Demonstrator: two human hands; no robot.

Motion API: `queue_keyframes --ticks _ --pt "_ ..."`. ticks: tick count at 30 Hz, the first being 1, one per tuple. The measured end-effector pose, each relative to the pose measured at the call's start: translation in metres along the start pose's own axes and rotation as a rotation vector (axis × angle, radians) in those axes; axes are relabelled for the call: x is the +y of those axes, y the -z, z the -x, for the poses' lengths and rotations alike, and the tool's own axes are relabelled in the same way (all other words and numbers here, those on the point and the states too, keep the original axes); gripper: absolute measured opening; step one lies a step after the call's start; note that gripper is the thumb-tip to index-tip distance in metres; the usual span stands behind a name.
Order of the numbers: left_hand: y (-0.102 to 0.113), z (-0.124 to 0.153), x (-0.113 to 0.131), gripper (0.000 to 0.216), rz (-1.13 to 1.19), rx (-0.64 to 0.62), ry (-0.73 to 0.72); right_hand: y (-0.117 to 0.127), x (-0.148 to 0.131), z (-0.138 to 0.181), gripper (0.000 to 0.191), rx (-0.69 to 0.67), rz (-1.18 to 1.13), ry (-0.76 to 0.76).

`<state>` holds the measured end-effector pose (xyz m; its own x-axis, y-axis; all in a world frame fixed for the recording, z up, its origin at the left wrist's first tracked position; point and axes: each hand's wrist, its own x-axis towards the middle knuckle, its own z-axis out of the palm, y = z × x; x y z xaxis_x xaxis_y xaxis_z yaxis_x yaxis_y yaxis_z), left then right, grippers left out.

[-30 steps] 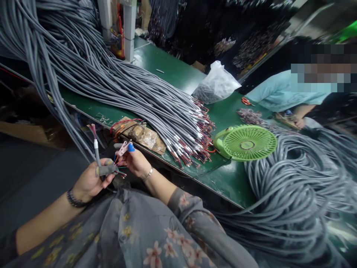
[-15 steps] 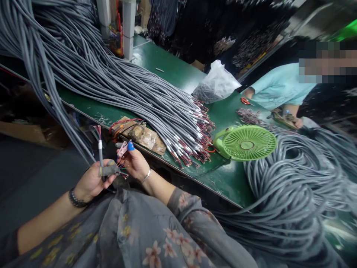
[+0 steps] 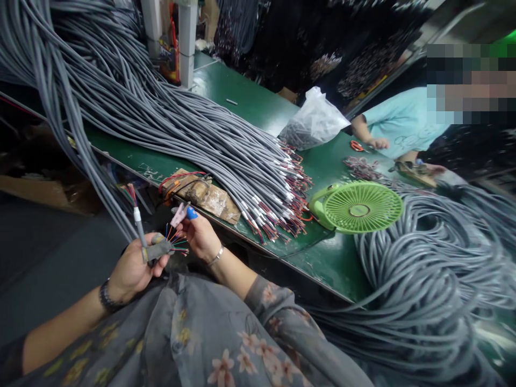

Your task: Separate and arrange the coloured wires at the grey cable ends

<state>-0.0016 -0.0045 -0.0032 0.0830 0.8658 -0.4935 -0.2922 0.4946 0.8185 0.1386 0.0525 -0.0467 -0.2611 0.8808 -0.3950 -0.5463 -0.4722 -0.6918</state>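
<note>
My left hand (image 3: 139, 263) is closed around a grey cable, its fingertips wrapped in grey covers. Thin coloured wires (image 3: 177, 243) fan out from between those fingers towards my right hand. Another cable end (image 3: 137, 217) with a white band and bare coloured wires stands up from the same hand. In a pinch, my right hand (image 3: 200, 236) holds a small pale pink tool (image 3: 178, 215) whose exact kind I cannot make out. Blue wrapping covers its thumb tip. The tool is just above the fanned wires; whether it touches them is unclear.
A thick bundle of grey cables (image 3: 193, 126) lies along the green table (image 3: 250, 86). A wooden block (image 3: 213, 200) sits at the near edge. To the right are a green fan (image 3: 358, 208), a plastic bag (image 3: 314, 121), coiled cables (image 3: 423, 258) and a co-worker (image 3: 403, 118).
The upright cable end has tilted left and dropped slightly. My right hand has shifted slightly right and down, and the wires look more spread. The co-worker's hand has come forward near the red-handled tool.
</note>
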Motion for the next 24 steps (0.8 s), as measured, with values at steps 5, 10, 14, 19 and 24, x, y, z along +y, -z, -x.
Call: queue_keyframes --ticks 5,10,14,19,24 --pt "-0.001 -0.004 0.004 0.046 0.014 -0.019 -0.001 0.001 0.001 -0.002 0.045 -0.060 0.025 0.031" --pt "-0.002 -0.006 0.006 0.048 0.022 -0.032 0.003 0.001 -0.001 0.000 0.044 -0.047 0.023 0.032" --pt "-0.001 -0.009 0.006 0.047 0.022 -0.028 0.006 -0.002 -0.002 0.000 0.050 0.037 0.079 0.011" --pt "0.002 -0.012 0.004 0.046 0.015 -0.039 0.027 -0.005 -0.002 0.000 0.048 0.017 0.025 -0.017" --pt "0.004 -0.013 0.000 0.046 0.001 -0.051 0.050 -0.004 0.000 0.000 0.033 0.003 -0.048 -0.021"
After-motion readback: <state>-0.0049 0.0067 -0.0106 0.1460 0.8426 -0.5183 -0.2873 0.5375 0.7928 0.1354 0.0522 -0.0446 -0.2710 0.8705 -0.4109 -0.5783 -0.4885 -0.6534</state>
